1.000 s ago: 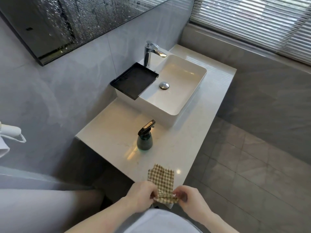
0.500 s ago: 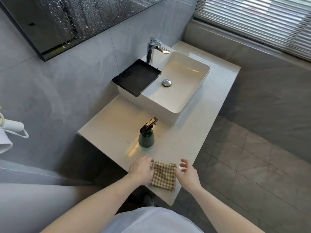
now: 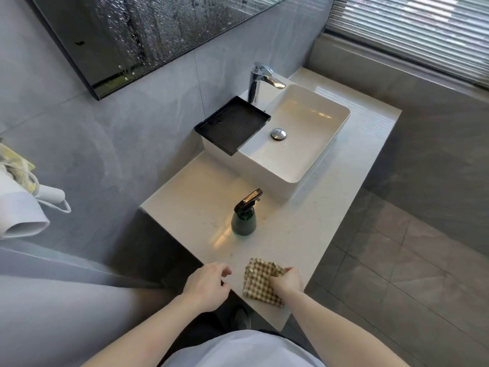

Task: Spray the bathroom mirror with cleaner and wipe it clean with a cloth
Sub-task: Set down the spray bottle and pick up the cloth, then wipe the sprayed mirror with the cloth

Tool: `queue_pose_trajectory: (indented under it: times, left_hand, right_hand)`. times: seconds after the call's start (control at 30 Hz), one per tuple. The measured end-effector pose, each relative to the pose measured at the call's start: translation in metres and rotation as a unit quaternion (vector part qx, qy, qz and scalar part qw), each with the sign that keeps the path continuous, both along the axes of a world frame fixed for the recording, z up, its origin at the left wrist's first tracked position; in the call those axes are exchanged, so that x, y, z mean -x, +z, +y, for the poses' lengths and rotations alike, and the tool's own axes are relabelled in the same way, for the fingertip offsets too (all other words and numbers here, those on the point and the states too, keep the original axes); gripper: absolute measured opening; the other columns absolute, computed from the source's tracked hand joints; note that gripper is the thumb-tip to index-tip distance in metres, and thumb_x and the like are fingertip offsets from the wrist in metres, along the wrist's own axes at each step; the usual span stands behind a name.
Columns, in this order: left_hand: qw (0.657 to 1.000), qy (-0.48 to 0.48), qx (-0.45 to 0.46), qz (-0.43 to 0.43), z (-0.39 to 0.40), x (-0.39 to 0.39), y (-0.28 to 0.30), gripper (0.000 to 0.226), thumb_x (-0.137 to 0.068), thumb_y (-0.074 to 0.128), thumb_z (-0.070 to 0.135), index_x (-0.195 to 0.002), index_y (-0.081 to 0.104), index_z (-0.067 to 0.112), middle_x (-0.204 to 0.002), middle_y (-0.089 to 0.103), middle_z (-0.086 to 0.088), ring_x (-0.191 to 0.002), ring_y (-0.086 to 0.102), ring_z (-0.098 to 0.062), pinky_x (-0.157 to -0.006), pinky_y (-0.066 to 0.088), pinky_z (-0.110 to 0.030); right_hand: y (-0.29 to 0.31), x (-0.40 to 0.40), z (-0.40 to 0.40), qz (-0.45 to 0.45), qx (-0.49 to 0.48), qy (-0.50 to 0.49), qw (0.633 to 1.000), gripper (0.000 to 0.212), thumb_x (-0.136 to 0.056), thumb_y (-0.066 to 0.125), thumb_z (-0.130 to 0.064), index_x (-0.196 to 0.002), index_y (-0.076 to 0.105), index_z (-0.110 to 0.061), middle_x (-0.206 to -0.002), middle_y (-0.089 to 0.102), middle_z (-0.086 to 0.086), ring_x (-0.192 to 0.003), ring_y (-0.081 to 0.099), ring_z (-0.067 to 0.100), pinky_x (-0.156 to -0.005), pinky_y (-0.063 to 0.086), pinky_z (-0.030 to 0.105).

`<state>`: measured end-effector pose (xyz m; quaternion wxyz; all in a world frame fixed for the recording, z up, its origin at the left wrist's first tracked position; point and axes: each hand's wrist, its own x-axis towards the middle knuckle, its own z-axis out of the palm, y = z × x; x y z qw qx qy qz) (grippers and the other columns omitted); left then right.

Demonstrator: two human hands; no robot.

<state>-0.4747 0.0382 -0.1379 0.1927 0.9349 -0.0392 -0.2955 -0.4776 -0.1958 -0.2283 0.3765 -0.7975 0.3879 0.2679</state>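
The dark wall mirror (image 3: 158,30) at the top left is covered in droplets and streaks. A dark green spray bottle (image 3: 243,221) with a black trigger head stands upright on the pale counter (image 3: 317,221). A folded brown-and-white checked cloth (image 3: 256,282) lies flat near the counter's front edge. My right hand (image 3: 287,282) lies on the cloth's right side, fingers curled over its far right corner. My left hand (image 3: 206,284) hovers just left of the cloth with loosely curled fingers, apart from it and holding nothing.
A white basin (image 3: 341,120) sits at the back of the counter with a chrome tap (image 3: 258,80) and a black tray (image 3: 232,125) across its left rim. A white object (image 3: 21,207) hangs on the left wall. Slatted blinds (image 3: 423,30) cover the window at right.
The cloth went from held up in both hands to lying folded on the counter. My left hand has let go and moved left; my right hand has come onto the cloth.
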Motion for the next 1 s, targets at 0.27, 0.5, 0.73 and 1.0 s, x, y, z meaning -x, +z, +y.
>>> queue_pose_trajectory:
  times: [0.27,0.5,0.73,1.0]
  left_hand:
    - [0.997,0.030,0.063,-0.036,0.008,-0.014,0.035,0.037,-0.102,0.059,0.036,-0.140,0.060,0.038,-0.136,0.062,0.022,-0.115,0.062,-0.003,-0.102,0.054,-0.029]
    - [0.983,0.000,0.077,-0.167,0.013,-0.062,0.104,0.030,-0.102,0.056,0.036,-0.130,0.063,0.041,-0.128,0.064,0.025,-0.107,0.061,0.002,-0.097,0.056,-0.029]
    - [0.939,-0.013,0.087,-0.334,0.028,-0.140,0.241,0.032,-0.098,0.061,0.027,-0.128,0.067,0.037,-0.126,0.064,0.022,-0.111,0.062,-0.002,-0.096,0.051,-0.023]
    - [0.864,0.011,0.033,-0.502,0.065,-0.216,0.403,0.026,-0.092,0.067,0.026,-0.117,0.070,0.031,-0.112,0.062,0.016,-0.106,0.062,-0.013,-0.094,0.054,-0.038]
  right_hand:
    - [0.039,0.014,-0.006,-0.159,-0.094,-0.028,0.982,0.020,-0.091,0.077,-0.020,-0.099,0.063,-0.032,-0.093,0.070,-0.015,-0.093,0.069,0.012,-0.081,0.056,0.028]
    - [0.125,-0.012,-0.015,-0.306,-0.129,0.037,0.943,0.013,-0.093,0.080,-0.027,-0.091,0.067,-0.030,-0.075,0.075,-0.002,-0.069,0.068,0.020,-0.063,0.052,0.028]
    - [0.242,-0.098,0.006,-0.426,-0.194,0.095,0.879,0.014,-0.096,0.075,-0.007,-0.102,0.067,-0.017,-0.095,0.080,0.004,-0.095,0.077,0.028,-0.086,0.065,0.046]
    - [0.382,-0.196,0.055,-0.500,-0.270,0.058,0.821,0.011,-0.106,0.062,-0.012,-0.114,0.065,-0.019,-0.106,0.078,0.004,-0.089,0.076,0.015,-0.065,0.062,0.027]
